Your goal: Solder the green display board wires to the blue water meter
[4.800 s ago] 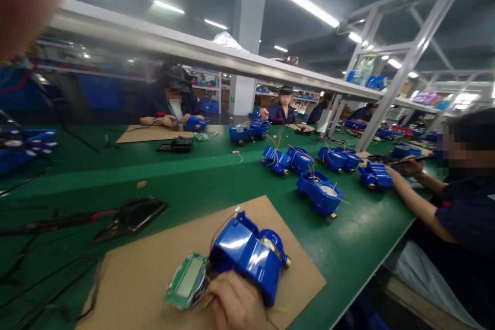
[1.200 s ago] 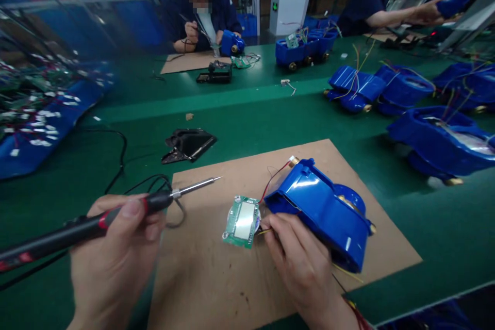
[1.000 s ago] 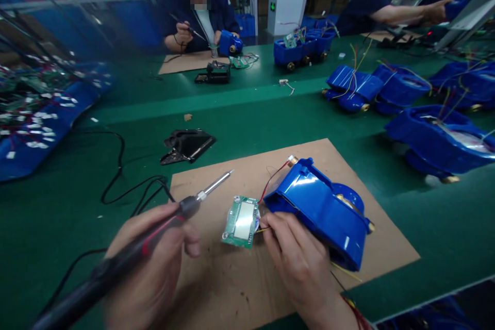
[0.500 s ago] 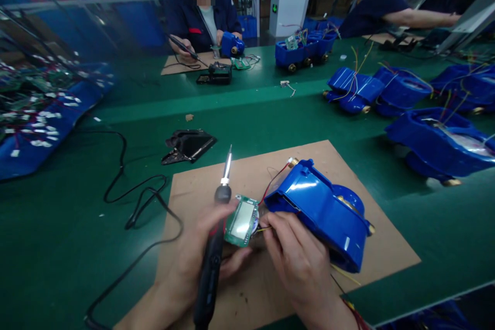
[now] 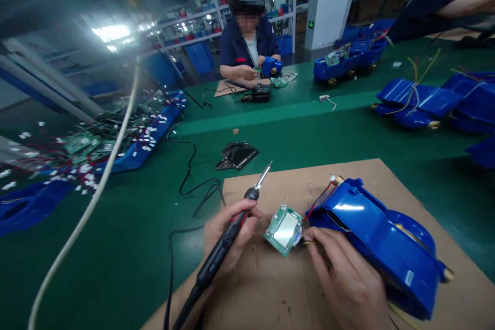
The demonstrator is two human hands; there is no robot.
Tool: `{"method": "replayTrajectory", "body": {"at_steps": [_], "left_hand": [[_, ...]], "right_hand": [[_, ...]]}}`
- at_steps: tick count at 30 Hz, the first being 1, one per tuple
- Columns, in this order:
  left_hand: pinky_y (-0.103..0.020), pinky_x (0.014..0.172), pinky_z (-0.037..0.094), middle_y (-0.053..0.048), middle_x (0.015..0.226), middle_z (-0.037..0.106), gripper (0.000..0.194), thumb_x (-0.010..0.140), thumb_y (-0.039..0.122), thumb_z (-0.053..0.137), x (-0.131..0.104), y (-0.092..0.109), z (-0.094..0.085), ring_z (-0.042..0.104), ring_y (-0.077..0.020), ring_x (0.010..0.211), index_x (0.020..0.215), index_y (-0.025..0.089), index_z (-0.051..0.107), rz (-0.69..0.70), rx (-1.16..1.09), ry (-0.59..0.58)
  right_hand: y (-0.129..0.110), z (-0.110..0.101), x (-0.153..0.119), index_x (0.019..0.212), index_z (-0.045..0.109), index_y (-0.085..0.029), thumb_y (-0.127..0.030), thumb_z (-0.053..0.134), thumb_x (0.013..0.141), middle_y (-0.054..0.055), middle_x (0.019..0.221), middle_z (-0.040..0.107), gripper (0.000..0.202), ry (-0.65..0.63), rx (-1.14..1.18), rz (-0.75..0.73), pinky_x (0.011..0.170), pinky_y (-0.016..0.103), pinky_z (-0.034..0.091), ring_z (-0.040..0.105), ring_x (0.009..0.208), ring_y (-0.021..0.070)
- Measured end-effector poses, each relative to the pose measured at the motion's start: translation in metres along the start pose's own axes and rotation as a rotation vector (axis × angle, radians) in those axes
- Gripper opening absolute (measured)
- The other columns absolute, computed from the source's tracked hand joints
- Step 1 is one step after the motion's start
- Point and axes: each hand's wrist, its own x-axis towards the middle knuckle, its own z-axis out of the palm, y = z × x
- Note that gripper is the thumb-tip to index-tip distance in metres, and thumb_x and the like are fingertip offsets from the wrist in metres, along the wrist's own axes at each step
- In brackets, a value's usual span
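Gripping the soldering iron (image 5: 220, 252), left hand (image 5: 228, 234) fingers wrapped it beside the circuit board (image 5: 285, 229); right hand (image 5: 350, 281) fingers pinched a yellow wire (image 5: 308, 242) at the board, against the blue housing (image 5: 381, 240) on the cardboard mat (image 5: 278, 289).

On the brown cardboard mat (image 5: 348, 175) the small green circuit board (image 5: 285, 229) lies at nine o'clock of the big blue plastic meter housing (image 5: 381, 240) — the flat black stand (image 5: 236, 155) at eleven, on the green bench mat (image 5: 294, 134).
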Motion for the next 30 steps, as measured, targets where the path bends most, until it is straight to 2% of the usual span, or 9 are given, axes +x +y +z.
{"method": "replayTrajectory", "body": {"at_steps": [9,21,23,26,30], "left_hand": [[-0.021,0.073,0.051,0.001,0.080,0.066,0.023,0.079,0.023,0.057,-0.002,0.004,-0.004,0.061,-0.0114,0.076,0.102,0.024,0.058,-0.088,-0.121,-0.046],[-0.021,0.070,0.050,0.000,0.075,0.065,0.027,0.079,0.028,0.057,-0.001,-0.005,-0.007,0.061,-0.0117,0.071,0.106,0.022,0.057,-0.107,-0.109,-0.074],[-0.022,0.068,0.050,0.000,0.074,0.064,0.029,0.079,0.028,0.057,-0.002,-0.003,-0.006,0.060,-0.0121,0.069,0.107,0.021,0.054,-0.085,-0.109,-0.027],[-0.025,0.062,0.052,-0.001,0.073,0.063,0.031,0.077,0.029,0.059,-0.005,0.005,-0.006,0.061,-0.0149,0.066,0.105,0.020,0.050,-0.088,-0.067,0.108],[-0.027,0.059,0.052,-0.001,0.069,0.063,0.029,0.072,0.037,0.062,-0.014,0.016,-0.015,0.062,-0.0165,0.062,0.094,0.019,0.057,-0.106,0.210,0.253]], "right_hand": [[0.004,0.002,-0.002,0.104,0.057,-0.014,-0.022,0.048,0.089,0.003,0.100,0.061,0.020,0.013,-0.001,-0.010,0.080,0.025,0.045,0.058,0.091,0.0136],[0.002,0.003,-0.001,0.103,0.057,-0.012,-0.019,0.046,0.090,0.005,0.100,0.061,0.019,0.030,0.025,-0.003,0.083,0.024,0.043,0.057,0.092,0.0138],[-0.003,0.002,0.002,0.100,0.058,-0.011,-0.017,0.046,0.089,0.005,0.095,0.062,0.017,0.068,0.034,0.024,0.080,0.024,0.044,0.058,0.088,0.0139],[-0.009,0.001,0.006,0.097,0.058,-0.012,-0.014,0.042,0.090,0.005,0.090,0.064,0.018,0.060,0.056,0.074,0.073,0.025,0.048,0.060,0.083,0.0145],[-0.011,0.002,0.008,0.095,0.059,-0.012,-0.014,0.042,0.089,0.005,0.088,0.065,0.017,0.041,0.055,0.109,0.069,0.026,0.050,0.061,0.082,0.0158]]}}
